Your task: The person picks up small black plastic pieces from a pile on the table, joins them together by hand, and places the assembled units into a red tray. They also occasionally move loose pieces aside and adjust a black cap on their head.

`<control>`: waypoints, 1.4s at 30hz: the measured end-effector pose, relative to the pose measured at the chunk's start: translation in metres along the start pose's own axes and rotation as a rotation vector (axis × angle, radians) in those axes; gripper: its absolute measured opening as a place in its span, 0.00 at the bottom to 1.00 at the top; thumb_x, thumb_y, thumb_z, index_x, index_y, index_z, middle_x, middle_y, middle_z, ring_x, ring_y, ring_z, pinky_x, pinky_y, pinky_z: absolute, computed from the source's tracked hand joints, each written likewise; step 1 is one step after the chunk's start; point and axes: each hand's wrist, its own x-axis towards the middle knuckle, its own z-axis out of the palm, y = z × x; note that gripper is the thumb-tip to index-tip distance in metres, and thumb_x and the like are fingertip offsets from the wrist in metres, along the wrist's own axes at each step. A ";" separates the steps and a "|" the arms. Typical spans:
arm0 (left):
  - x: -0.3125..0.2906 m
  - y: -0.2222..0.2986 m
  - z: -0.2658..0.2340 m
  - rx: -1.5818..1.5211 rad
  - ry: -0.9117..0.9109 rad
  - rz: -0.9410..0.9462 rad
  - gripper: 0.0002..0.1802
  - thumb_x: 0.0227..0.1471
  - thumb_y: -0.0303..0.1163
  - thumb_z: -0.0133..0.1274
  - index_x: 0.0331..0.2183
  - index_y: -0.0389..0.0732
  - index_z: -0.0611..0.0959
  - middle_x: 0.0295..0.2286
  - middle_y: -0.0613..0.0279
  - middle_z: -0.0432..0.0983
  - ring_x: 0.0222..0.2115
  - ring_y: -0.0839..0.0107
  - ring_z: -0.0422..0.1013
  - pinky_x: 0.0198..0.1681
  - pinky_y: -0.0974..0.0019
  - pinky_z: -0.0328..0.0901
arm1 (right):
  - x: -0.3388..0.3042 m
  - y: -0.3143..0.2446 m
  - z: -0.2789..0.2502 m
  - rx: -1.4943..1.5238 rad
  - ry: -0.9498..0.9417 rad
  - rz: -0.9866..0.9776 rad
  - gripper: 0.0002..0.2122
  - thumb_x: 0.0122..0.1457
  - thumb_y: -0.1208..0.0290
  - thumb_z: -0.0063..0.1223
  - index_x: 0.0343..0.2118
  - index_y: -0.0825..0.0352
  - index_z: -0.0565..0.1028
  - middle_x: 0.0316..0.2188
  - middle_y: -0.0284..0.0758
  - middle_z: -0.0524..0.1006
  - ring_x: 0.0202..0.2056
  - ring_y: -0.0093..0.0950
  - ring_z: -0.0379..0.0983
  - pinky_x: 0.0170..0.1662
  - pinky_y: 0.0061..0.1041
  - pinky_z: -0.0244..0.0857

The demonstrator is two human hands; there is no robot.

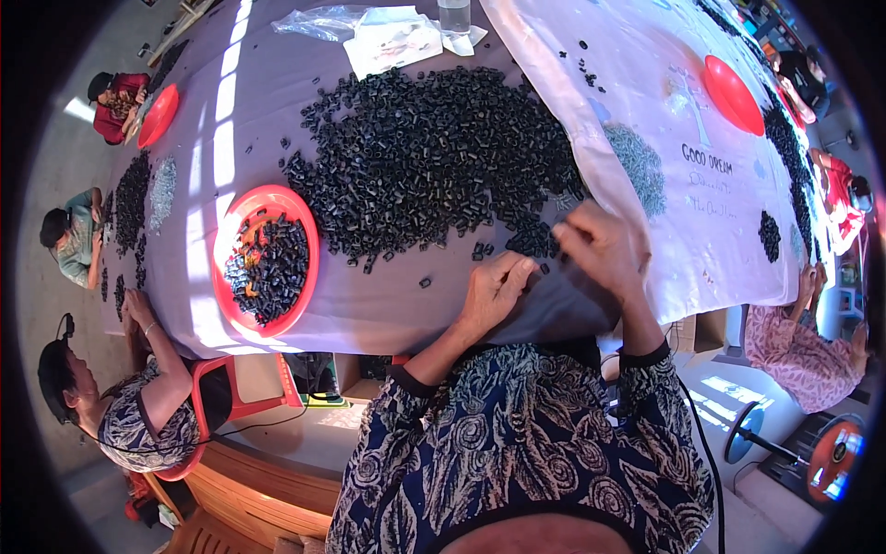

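A wide heap of small black plastic pieces (434, 157) covers the cloth in front of me. At its near edge, my left hand (496, 291) is closed, thumb and fingers pressed together; whatever sits in the pinch is too small to make out. Just to its right, my right hand (604, 247) is curled with the fingertips bent down beside the heap, slightly smeared, and what it holds is hidden. A red plastic bowl (312, 242) partly filled with the same black pieces stands to the left of my hands.
A purple cloth (369, 309) covers the table; a pale printed cloth (637, 69) lies to the right. Small clear pieces (635, 171) are piled there, near another red bowl (734, 97). White paper (392, 42) and a clear cup (454, 17) are at the back. Several people sit around.
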 end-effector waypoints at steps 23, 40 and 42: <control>-0.003 -0.005 -0.001 0.466 0.104 0.539 0.05 0.41 0.23 0.55 0.20 0.36 0.75 0.16 0.61 0.67 0.15 0.66 0.65 0.17 0.66 0.61 | -0.007 0.019 0.006 0.006 0.287 0.249 0.07 0.56 0.71 0.46 0.31 0.69 0.75 0.21 0.33 0.73 0.25 0.22 0.68 0.30 0.21 0.61; -0.026 -0.005 0.003 0.522 0.224 0.424 0.02 0.47 0.24 0.52 0.25 0.36 0.77 0.17 0.60 0.70 0.14 0.70 0.65 0.17 0.69 0.60 | -0.101 0.080 0.005 0.220 0.473 0.263 0.06 0.51 0.82 0.39 0.26 0.69 0.71 0.23 0.32 0.70 0.26 0.21 0.67 0.31 0.18 0.60; -0.035 -0.008 0.006 0.506 0.265 0.344 0.02 0.47 0.23 0.52 0.27 0.36 0.77 0.18 0.60 0.71 0.15 0.70 0.67 0.19 0.69 0.62 | -0.100 0.082 0.009 0.139 0.447 0.159 0.05 0.49 0.83 0.39 0.25 0.69 0.70 0.23 0.33 0.70 0.28 0.25 0.68 0.33 0.21 0.61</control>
